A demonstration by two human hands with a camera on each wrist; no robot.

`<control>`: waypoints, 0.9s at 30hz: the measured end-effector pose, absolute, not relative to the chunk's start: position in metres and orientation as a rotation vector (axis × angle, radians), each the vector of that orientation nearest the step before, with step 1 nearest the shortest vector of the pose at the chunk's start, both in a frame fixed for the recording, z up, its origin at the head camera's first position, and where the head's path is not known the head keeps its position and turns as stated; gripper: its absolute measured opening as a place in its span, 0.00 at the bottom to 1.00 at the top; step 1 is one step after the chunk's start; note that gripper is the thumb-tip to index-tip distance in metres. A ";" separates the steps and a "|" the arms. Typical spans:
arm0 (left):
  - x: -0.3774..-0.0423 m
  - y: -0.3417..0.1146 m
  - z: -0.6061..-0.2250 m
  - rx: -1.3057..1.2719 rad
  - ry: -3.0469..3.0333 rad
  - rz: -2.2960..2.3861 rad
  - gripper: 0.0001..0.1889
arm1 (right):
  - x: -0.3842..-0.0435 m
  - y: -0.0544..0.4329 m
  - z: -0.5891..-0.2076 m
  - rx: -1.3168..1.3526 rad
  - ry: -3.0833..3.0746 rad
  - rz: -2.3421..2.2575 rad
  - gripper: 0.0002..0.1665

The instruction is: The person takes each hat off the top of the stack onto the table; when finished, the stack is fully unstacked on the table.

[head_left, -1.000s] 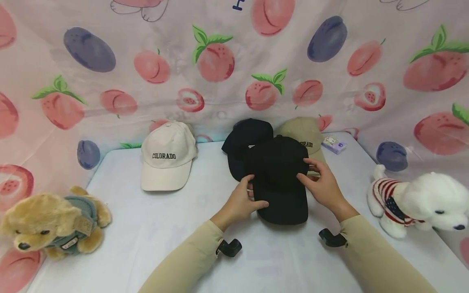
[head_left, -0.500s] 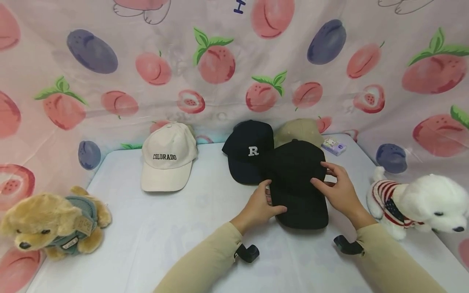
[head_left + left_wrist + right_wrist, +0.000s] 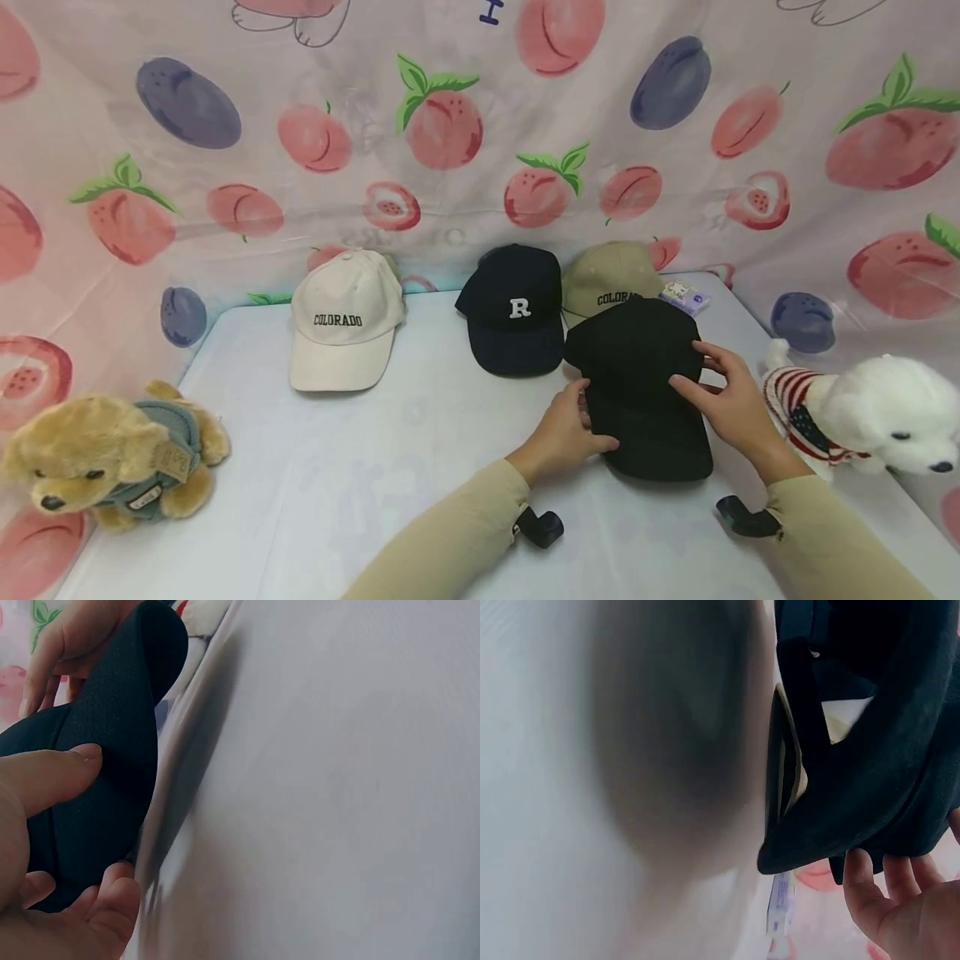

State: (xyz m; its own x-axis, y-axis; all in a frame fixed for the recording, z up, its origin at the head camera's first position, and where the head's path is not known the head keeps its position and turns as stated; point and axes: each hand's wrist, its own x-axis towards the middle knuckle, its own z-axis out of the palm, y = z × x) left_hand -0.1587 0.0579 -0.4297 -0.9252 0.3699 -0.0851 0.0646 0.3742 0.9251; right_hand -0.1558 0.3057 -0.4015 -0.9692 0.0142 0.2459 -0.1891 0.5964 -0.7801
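Both hands hold a plain black baseball cap (image 3: pixel 647 400) over the right part of the table, its brim toward the person. The left hand (image 3: pixel 564 432) grips its left edge near the brim; in the left wrist view the thumb (image 3: pixel 56 776) lies on top and the fingers curl at the edge. On the opposite side, the right hand (image 3: pixel 731 407) pinches the crown, fingertips at its lower edge in the right wrist view. A shadow lies on the cloth below the brim. Behind it are a navy cap (image 3: pixel 513 312) with a white R and a khaki COLORADO cap (image 3: pixel 611 275), partly covered.
A cream COLORADO cap (image 3: pixel 345 321) sits at the back left. A small purple box (image 3: pixel 684 297) lies by the khaki cap. Plush dogs stand at both sides, a tan one (image 3: pixel 112 454) left and a white one (image 3: pixel 877 412) right. A fruit-print curtain (image 3: pixel 465 208) hangs behind the white table (image 3: pixel 360 467).
Both hands have carried the black cap rightward and slightly toward the person. The navy cap, partly covered before, now shows in full, and the khaki cap's lettering shows again.
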 end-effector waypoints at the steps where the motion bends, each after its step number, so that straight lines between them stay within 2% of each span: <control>1: -0.159 0.060 -0.431 0.382 2.364 1.561 0.47 | -0.156 0.308 -0.402 0.140 -2.607 1.307 0.41; 27: -0.151 0.095 -0.436 0.313 2.362 1.587 0.44 | -0.145 0.335 -0.402 0.068 -2.638 1.245 0.41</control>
State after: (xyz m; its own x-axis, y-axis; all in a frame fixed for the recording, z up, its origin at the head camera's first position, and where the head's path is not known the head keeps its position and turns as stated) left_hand -0.1508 0.0949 -0.4356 -0.9379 0.3295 -0.1082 0.0244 0.3739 0.9271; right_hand -0.1455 0.3345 -0.4024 -0.9739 0.0535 0.2204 -0.1362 0.6393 -0.7568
